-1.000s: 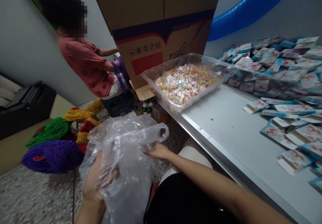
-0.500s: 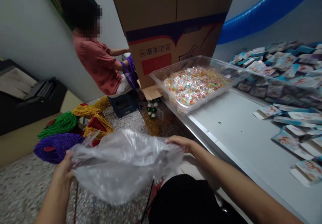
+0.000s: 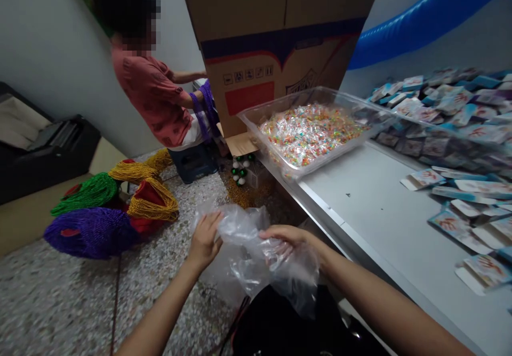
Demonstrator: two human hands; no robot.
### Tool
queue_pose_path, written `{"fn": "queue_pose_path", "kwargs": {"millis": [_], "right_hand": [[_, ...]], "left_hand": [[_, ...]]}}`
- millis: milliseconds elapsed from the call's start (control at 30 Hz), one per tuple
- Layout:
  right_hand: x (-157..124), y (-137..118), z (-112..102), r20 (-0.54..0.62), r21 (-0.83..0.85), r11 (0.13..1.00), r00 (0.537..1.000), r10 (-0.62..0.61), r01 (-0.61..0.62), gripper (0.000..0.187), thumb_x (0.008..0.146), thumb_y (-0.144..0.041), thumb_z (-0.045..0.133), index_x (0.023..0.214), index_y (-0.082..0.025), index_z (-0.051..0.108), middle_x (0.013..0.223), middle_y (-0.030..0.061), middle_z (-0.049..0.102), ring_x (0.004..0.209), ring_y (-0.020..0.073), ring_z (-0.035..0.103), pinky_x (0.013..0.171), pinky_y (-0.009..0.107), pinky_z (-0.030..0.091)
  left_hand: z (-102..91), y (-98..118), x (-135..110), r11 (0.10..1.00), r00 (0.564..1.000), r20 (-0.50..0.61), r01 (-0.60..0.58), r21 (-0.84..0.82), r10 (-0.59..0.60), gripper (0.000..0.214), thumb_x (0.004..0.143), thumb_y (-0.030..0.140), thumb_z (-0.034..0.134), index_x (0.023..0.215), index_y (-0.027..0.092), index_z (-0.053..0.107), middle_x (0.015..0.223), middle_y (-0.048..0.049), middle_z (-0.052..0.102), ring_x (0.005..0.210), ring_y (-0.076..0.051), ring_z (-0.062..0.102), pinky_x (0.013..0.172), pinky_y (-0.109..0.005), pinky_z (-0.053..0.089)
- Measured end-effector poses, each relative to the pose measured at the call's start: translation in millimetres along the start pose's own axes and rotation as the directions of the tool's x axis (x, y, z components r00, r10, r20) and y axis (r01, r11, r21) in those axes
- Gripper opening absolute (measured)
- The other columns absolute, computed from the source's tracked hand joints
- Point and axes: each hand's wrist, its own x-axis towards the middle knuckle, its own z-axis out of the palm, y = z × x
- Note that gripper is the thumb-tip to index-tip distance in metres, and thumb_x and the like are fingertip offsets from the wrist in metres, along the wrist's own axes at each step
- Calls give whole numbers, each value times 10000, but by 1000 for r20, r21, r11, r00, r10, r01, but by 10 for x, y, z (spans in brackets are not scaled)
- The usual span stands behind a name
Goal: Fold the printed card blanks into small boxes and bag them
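A clear plastic bag (image 3: 240,270), crumpled and see-through, hangs between my two hands over my lap and the speckled floor. My left hand (image 3: 206,239) has its fingers closed on the bag's left side. On the other side, my right hand (image 3: 286,236) grips gathered plastic, with folds drooping below the fingers. The hands are close together but apart. Nothing shows inside the bag.
To the right, a white table (image 3: 360,196) bears a clear tray (image 3: 294,174) of small colourful wrapped pieces and many small printed boxes (image 3: 452,97). A large carton (image 3: 256,79) stands behind. Bead bundles (image 3: 92,233) lie on the floor, left; beyond them sits a person (image 3: 148,95) with purple beads.
My left hand has moved right, towards my right hand. The bag, stretched wide before, is now bunched between them. The view has shifted slightly.
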Motion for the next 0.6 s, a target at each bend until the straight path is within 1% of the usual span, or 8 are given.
{"fn": "queue_pose_path", "kwargs": {"millis": [100,200,267,367,433,533,567,600], "right_hand": [[33,48,-83,22,-154,988,1000,-15,18,329,767,-384,533,563,-130,583,487,33,569,376,105,463,390,221,382],[178,101,-254,-171,-229,969,976,-135,93,385,836,-398,428,548,-156,509,446,-17,466,390,86,418,420,213,346],[318,106,-363,-307,-294,947,926,-221,129,386,854,-398,394,562,-165,486,467,-23,452,431,96,432,458,221,346],[454,3,-442,-430,-413,896,833,-347,160,325,849,-355,412,627,-152,534,592,22,551,592,151,531,587,258,402],[408,-144,-411,-464,-491,850,768,-442,193,283,858,-331,403,785,-138,596,817,85,627,821,210,569,750,314,412],[173,-379,-194,-463,-600,756,658,-594,261,330,872,-334,411,1104,-145,549,1167,135,552,1123,247,450,949,367,306],[101,-431,-78,-421,-645,703,629,-654,299,351,875,-335,417,1159,-156,522,1201,128,536,1142,237,438,968,359,291],[57,-461,50,-277,-728,576,610,-742,371,359,885,-327,405,1179,-153,515,1172,128,558,1107,229,470,952,351,313]], "left_hand": [[-38,-55,310,991,990,110,96,-92,-86,290,788,283,423,998,174,591,1092,-88,606,1085,-248,511,971,-426,337],[-423,-195,467,977,964,208,187,-99,-164,279,798,327,381,789,159,604,739,-36,623,711,-199,582,672,-306,462],[-714,-287,474,966,936,279,245,-83,-213,285,774,380,442,683,158,595,631,-13,588,604,-175,551,574,-256,435],[-978,-360,424,940,872,389,340,-41,-298,311,617,427,659,778,162,638,716,-8,633,665,-187,575,595,-234,432],[-1018,-371,407,887,830,351,462,2,-433,440,496,442,740,830,170,646,773,-13,649,728,-207,584,624,-233,436],[-987,-342,434,796,775,219,606,11,-593,432,519,554,683,680,156,635,657,-15,624,661,-199,570,573,-233,427],[-976,-310,450,775,760,197,632,2,-620,453,558,598,634,626,150,619,592,-13,601,598,-185,555,532,-233,418],[-973,-265,463,755,744,179,655,-10,-643,489,589,635,586,591,146,602,532,-7,572,527,-167,530,483,-232,403]]}}
